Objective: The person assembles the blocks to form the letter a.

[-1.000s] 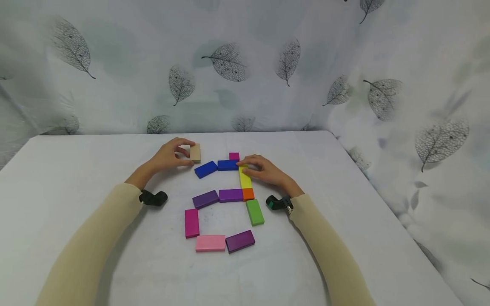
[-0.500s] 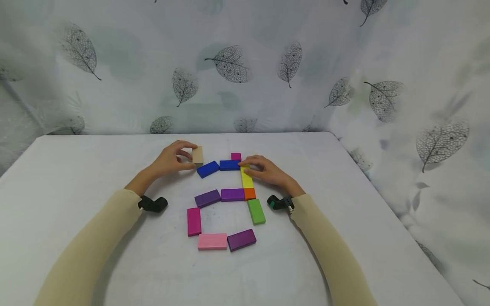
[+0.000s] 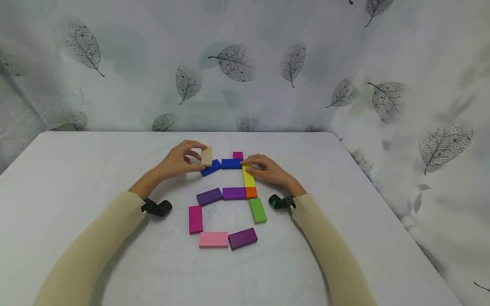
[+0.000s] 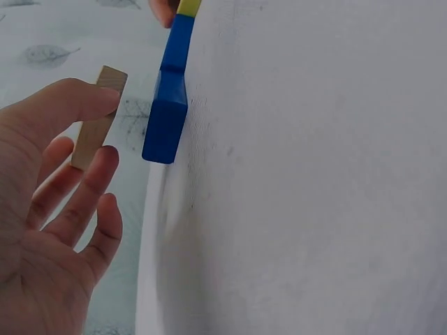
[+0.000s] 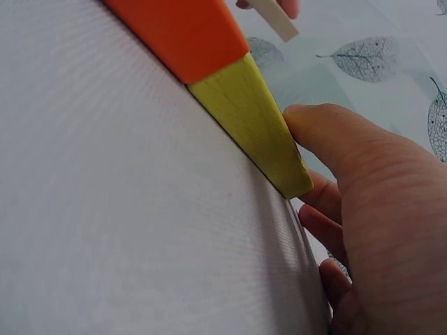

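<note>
Between thumb and fingers my left hand (image 3: 180,160) pinches a plain wooden block (image 3: 206,156). In the head view this block overlaps the slanted blue block (image 3: 212,168); in the left wrist view, a gap separates the wooden block (image 4: 98,118) from the blue block (image 4: 166,122). My right hand (image 3: 269,171) holds the far end of the yellow block (image 3: 248,176), its index fingertip by the second blue block (image 3: 231,164). In the right wrist view the thumb (image 5: 314,122) touches the side of the yellow block (image 5: 251,125), with fingers partly hidden behind its end.
A magenta block (image 3: 237,155) stands behind the blue one. Nearer me, purple blocks (image 3: 234,194), an orange block (image 3: 251,193), a green block (image 3: 258,210), a pink block (image 3: 213,239) and others form a loop on the white table (image 3: 153,263).
My left hand has moved right with the wooden block, from left of the slanted blue block to overlapping it in view. My right hand stays on the yellow block.
</note>
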`<state>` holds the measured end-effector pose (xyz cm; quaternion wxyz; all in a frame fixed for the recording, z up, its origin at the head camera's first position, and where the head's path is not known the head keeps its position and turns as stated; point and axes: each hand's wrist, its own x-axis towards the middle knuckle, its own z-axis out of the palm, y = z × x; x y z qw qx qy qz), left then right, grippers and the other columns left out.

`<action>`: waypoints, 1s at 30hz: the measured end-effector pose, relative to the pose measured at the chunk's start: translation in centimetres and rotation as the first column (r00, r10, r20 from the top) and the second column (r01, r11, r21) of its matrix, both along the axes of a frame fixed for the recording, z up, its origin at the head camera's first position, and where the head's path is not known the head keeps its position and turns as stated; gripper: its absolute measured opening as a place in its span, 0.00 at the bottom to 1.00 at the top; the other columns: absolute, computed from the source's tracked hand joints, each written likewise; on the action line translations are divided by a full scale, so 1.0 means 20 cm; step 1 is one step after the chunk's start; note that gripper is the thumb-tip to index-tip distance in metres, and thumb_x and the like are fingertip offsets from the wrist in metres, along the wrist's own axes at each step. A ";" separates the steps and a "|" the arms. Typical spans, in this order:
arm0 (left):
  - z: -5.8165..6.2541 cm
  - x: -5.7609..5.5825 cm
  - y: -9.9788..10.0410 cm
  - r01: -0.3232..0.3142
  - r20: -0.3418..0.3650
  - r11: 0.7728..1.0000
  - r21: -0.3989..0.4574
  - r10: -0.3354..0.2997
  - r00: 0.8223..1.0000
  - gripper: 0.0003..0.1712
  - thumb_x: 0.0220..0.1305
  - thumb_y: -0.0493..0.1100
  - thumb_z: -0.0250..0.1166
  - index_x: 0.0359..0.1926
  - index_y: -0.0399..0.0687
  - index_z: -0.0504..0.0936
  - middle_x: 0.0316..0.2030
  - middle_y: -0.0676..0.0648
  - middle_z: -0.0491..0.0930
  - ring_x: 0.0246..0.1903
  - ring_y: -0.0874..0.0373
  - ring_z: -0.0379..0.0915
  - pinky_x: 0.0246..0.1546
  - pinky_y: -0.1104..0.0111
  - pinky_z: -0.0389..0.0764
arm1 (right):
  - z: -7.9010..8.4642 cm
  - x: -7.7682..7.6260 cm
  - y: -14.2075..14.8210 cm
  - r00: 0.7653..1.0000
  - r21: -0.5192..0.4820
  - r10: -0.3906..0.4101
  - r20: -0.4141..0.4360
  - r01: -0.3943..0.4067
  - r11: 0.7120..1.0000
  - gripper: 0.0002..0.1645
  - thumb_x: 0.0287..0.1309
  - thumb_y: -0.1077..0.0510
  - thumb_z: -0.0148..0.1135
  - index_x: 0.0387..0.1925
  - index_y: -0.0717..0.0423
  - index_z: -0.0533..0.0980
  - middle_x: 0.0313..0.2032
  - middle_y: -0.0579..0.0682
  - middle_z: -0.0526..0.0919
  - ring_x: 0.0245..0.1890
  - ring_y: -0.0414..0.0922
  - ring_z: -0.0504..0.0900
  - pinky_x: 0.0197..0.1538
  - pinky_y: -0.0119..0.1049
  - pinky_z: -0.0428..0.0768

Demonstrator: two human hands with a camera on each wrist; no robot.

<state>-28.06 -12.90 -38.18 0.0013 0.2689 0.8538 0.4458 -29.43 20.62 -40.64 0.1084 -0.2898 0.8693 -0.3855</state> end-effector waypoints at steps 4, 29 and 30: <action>0.02 0.03 0.02 0.015 0.010 1.000 0.012 -0.015 1.000 0.35 0.54 0.36 0.73 0.63 0.42 0.73 0.60 0.41 0.69 0.49 0.46 0.79 0.43 0.62 0.77 | 0.00 -0.01 0.00 1.000 0.000 0.001 -0.011 -0.001 1.000 0.21 0.69 0.52 0.56 0.62 0.48 0.76 0.66 0.53 0.69 0.70 0.51 0.60 0.71 0.56 0.55; 0.09 0.22 0.19 0.192 -0.042 0.980 0.050 -0.190 0.981 0.32 0.53 0.39 0.74 0.60 0.43 0.76 0.60 0.43 0.70 0.46 0.51 0.79 0.42 0.56 0.80 | 0.00 -0.01 0.00 1.000 0.000 -0.023 0.013 0.023 1.000 0.21 0.68 0.51 0.57 0.61 0.48 0.76 0.66 0.52 0.69 0.69 0.51 0.61 0.71 0.56 0.55; 0.09 0.23 0.20 0.202 -0.039 0.978 0.049 -0.200 0.979 0.32 0.53 0.39 0.74 0.60 0.43 0.76 0.60 0.44 0.70 0.46 0.52 0.79 0.43 0.57 0.79 | 0.00 -0.01 0.00 1.000 0.001 -0.024 0.015 0.024 1.000 0.21 0.69 0.51 0.57 0.61 0.48 0.76 0.66 0.52 0.69 0.69 0.51 0.60 0.71 0.57 0.55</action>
